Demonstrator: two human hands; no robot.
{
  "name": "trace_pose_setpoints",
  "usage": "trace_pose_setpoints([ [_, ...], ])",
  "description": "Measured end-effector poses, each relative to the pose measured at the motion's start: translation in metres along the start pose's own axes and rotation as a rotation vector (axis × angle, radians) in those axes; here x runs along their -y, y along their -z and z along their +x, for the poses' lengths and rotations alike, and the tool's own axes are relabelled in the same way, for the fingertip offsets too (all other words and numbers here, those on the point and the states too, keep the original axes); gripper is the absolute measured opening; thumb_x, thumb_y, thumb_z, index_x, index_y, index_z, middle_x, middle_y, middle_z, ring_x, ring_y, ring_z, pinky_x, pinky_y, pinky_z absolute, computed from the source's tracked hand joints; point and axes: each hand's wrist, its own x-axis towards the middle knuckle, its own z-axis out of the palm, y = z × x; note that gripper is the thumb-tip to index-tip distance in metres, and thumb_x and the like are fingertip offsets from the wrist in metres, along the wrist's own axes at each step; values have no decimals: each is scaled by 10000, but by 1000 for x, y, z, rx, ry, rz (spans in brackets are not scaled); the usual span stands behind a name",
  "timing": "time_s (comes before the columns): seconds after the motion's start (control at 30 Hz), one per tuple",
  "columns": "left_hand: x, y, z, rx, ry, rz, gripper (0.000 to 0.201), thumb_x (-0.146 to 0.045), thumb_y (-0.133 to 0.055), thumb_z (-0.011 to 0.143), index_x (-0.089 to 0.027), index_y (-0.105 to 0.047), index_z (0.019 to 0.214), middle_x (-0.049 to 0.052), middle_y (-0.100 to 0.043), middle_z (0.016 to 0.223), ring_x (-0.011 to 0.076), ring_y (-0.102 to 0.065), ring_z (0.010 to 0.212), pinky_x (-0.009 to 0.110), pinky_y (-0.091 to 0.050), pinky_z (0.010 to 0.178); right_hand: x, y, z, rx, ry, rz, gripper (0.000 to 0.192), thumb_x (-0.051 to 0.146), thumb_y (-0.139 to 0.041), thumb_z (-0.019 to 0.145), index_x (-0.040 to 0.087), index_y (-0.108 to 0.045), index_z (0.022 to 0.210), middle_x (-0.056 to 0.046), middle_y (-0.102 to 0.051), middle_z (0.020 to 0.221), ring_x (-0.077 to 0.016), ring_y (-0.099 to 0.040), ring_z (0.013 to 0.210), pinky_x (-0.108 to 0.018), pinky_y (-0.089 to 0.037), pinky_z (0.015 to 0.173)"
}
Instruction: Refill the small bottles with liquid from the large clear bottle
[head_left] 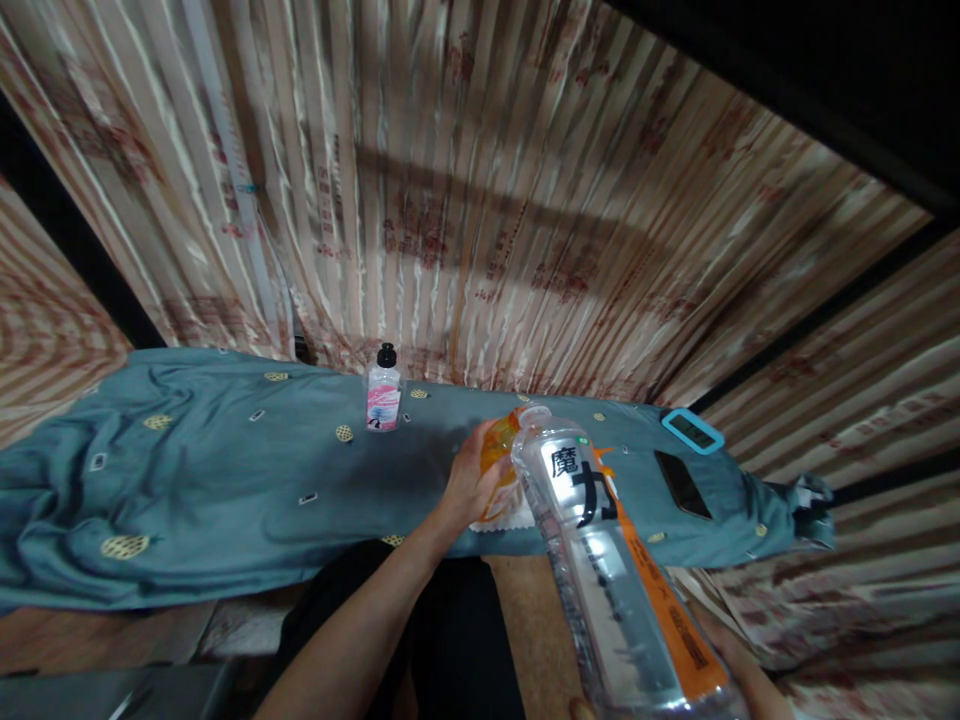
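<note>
Left hand (471, 480) reaches forward over the surface (225, 480), fingers curled closed around an orange cup (501, 460) that stands on a white cloth (517, 515) near the front edge. The grip looks like a steadying one: hand wraps the cup's left side, keeping it upright and in place

Right hand (724, 660) sits low at the bottom right corner, mostly hidden behind a large clear plastic bottle (607, 570) with an orange and white label. Only a part of the hand shows past the bottle's base, so the fingers cannot be read; the bottle is plainly carried from that end, so the hand is gripping it. Bottle is tilted forward and down, open neck (534, 415) just above and touching or nearly touching the cup's rim; cannot tell which. The tilt puts the mouth over the cup, a pouring attitude. Whether liquid is running cannot be seen

Surface is draped with a teal cloth, rumpled, dotted with small yellow motifs. Well behind the cup, near the back edge, a small bottle (383, 390) with black cap and pink label stands upright, apart from the hands. To the right, a blue-framed timer (692, 431) and a dark phone (682, 484) lie flat, clear of the pouring spot

Striped curtain (480, 200) hangs behind everything
</note>
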Motion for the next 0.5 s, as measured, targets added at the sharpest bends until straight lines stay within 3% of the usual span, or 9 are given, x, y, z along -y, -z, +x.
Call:
trace_pose_setpoints([
  [0.1, 0, 0, 0, -8, -13, -6, 451, -273, -632, 820, -231, -536, 1259, 68, -674, 1204, 236, -629, 1104, 409, -467, 1026, -9, 1, -7, -47, -1, 44, 438, 529, -541, 880, 201, -658, 1145, -58, -734, 831, -272, -725, 750, -401, -606, 658],
  [0.27, 1, 0, 0, 5, -1, -10, 461, -277, -616, 829, -227, -515, 1276, 74, -666, 1213, 240, -623, 1117, 423, -458, 1038, -37, 4, 10, -69, -27, 77, 447, 583, -429, 912, 209, -674, 902, -58, -725, 700, -246, -717, 624, -346, -574, 494],
  [0.4, 0, 0, 0, 2, -2, -20, 455, -271, -614, 826, -233, -522, 1271, 70, -665, 1218, 239, -615, 1136, 418, -449, 1047, -50, 6, 18, -130, -43, 92, 474, 622, -420, 894, 221, -672, 867, -48, -710, 677, -234, -704, 599, -346, -577, 502],
  [0.5, -1, 1, 0, 3, 6, -16, 460, -263, -619, 818, -239, -528, 1268, 61, -672, 1207, 240, -617, 1133, 419, -455, 1040, -47, 6, 23, -73, -105, 96, 560, 685, -418, 854, 202, -691, 933, -69, -687, 687, -266, -689, 634, -383, -557, 503],
])
